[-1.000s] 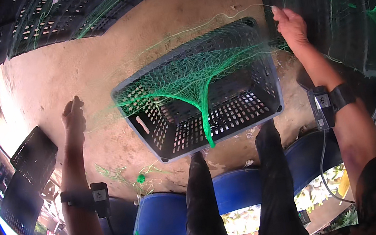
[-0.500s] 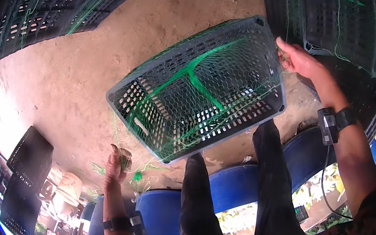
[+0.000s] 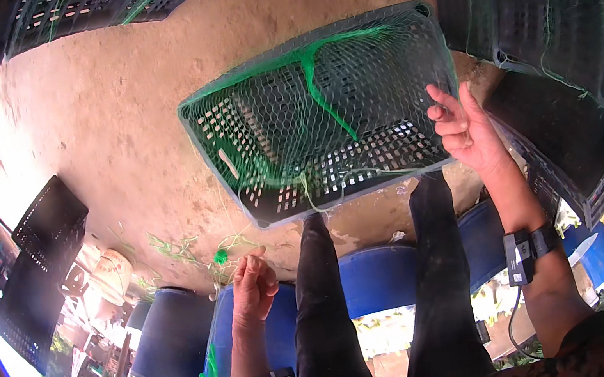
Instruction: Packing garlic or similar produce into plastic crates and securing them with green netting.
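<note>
A dark grey plastic crate (image 3: 340,107) with slotted walls lies tilted in front of me, its mouth facing up. Green netting (image 3: 312,80) covers the mouth, with a bunched brighter strand running across it. Loose cord (image 3: 308,191) hangs along the near rim. Over the crate's right end is my right hand (image 3: 464,127), thumb and forefinger spread, with nothing visible between them. My left hand (image 3: 252,285) is below the crate's near left corner, fingers curled closed; whatever may be inside them is hidden. Each wrist wears a strapped black device.
Net-covered dark crates (image 3: 525,3) stand at the right, others along the far left. Blue barrels (image 3: 376,279) line the near side around my legs. Green net scraps (image 3: 177,248) and a green tuft (image 3: 220,257) lie on the bare ground. Black crates (image 3: 44,253) stand at left.
My right hand has left the crate's right rim, moved inward over it and opened. The left hand has shifted right and nearer me. In the picture, the crate sits slightly higher and farther right.
</note>
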Tool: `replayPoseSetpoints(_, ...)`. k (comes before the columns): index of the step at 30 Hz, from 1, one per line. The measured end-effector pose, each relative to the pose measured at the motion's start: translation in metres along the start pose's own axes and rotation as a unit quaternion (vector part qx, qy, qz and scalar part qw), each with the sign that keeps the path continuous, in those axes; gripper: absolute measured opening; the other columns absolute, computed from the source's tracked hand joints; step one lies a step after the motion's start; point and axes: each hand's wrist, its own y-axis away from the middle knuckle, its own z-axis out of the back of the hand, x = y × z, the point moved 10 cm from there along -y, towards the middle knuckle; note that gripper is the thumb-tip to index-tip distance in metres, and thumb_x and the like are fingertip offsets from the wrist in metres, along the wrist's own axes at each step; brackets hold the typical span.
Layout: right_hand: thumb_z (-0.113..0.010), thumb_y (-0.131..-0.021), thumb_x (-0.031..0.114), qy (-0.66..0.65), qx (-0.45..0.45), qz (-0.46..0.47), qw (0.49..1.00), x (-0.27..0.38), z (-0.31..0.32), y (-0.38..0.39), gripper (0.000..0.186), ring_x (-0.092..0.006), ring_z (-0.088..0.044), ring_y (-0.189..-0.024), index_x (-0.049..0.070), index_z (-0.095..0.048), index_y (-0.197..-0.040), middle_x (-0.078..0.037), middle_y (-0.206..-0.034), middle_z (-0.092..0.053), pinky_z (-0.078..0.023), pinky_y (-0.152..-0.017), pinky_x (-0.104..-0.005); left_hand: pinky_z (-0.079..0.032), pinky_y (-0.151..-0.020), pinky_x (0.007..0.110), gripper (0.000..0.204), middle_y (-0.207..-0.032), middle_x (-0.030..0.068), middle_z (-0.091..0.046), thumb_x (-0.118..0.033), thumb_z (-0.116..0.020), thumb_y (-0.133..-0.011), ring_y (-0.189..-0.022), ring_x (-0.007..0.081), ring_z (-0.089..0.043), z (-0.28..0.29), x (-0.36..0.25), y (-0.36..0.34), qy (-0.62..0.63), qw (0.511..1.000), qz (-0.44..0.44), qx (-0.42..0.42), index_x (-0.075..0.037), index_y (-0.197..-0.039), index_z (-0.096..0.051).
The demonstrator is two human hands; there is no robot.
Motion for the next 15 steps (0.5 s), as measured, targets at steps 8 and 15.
replayPoseSetpoints(8, -0.046, -0.09, 0.029, 0.067, -0.035, 0.116, 0.99, 0.0, 0.017, 0.053, 0.02, -0.0181, -0.054, -0.084, 0.012, -0.057, -0.093, -0.003, -0.086, -0.059, -0.025, -0.093, -0.0664, -0.039, -0.091, 0.048, 0.075, -0.125, 0.0096, -0.042, -0.054, -0.056, -0.077, -0.107, 0.0313, -0.048, -0.08, 0.003, -0.101, 0.025, 0.993, -0.082, -0.077, -0.009, -0.131, -0.031)
replayPoseSetpoints(15, -0.047, -0.091, 0.029, 0.012, -0.063, 0.088, 0.994, -0.007, 0.042, 0.114, 0.02, -0.0023, -0.035, -0.046, 0.013, -0.052, -0.102, 0.004, -0.062, -0.043, -0.031, -0.041, -0.0189, -0.043, -0.054, 0.025, 0.044, -0.071, -0.0035, -0.051, -0.038, -0.061, -0.08, -0.06, 0.0081, -0.048, -0.146, -0.027, -0.082, 0.187, 0.967, -0.133, 0.114, -0.012, -0.114, -0.05)
